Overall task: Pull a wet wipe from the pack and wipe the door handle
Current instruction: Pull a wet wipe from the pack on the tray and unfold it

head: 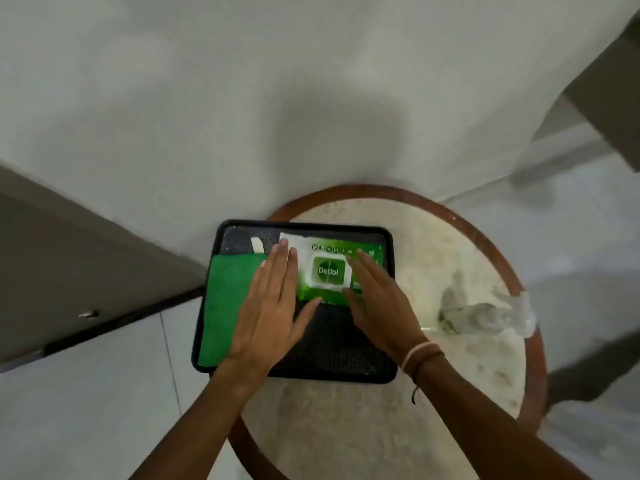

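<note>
A green wet wipe pack [329, 271] with a white lid lies in the far half of a black tray [346, 355] on a round table. Its lid looks closed. My left hand [270, 306] lies flat, fingers spread, at the pack's left edge, thumb under its near edge. Just right of the lid, my right hand [374, 299] is open, its fingers resting on the pack. Neither hand holds anything. A small metal handle [88, 315] shows on a brown door at the left.
A green cloth [228, 303] covers the tray's left side. The round marble table [450, 254] has a wooden rim. A crumpled clear plastic wrapper [491, 313] lies on its right side. A white wall stands behind; a pale tiled floor lies below.
</note>
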Available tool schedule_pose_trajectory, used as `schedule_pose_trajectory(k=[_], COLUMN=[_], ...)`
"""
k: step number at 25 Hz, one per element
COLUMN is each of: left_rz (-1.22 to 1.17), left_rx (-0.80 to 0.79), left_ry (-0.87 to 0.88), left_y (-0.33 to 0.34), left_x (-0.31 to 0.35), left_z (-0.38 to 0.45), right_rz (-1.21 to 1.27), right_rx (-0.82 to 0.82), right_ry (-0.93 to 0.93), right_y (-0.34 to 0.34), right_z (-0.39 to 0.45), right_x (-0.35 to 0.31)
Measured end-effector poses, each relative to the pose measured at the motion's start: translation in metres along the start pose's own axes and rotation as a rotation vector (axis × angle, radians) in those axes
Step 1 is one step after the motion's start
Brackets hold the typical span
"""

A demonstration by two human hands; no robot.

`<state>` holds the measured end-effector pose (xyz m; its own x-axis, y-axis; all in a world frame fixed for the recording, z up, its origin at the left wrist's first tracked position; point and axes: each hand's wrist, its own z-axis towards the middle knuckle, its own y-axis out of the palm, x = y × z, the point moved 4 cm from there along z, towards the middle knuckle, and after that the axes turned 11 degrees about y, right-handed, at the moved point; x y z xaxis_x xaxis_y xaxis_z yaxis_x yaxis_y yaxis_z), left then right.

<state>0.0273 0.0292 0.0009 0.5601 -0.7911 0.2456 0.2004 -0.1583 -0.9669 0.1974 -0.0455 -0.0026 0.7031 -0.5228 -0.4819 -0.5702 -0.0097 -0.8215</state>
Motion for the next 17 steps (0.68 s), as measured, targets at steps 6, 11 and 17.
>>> schedule_pose_trajectory(k=[6,11,17], left_rz=[-0.047,-0.048,-0.049], left_rx=[-0.145,-0.123,-0.117], left_ry=[0.025,0.032,0.027], left_y=[0.076,0.087,0.085], left_x=[-0.017,-0.028,-0.026], left_z=[0.007,-0.001,-0.001], right_rz=[-0.273,-0.559,-0.225], right_rx=[0.108,0.322,0.272], right_ry=[-0.196,-0.359,-0.232], right_y=[0.048,0.055,0.022], right_z=[0.046,0.048,0.074], right_x=[0.012,0.01,-0.007])
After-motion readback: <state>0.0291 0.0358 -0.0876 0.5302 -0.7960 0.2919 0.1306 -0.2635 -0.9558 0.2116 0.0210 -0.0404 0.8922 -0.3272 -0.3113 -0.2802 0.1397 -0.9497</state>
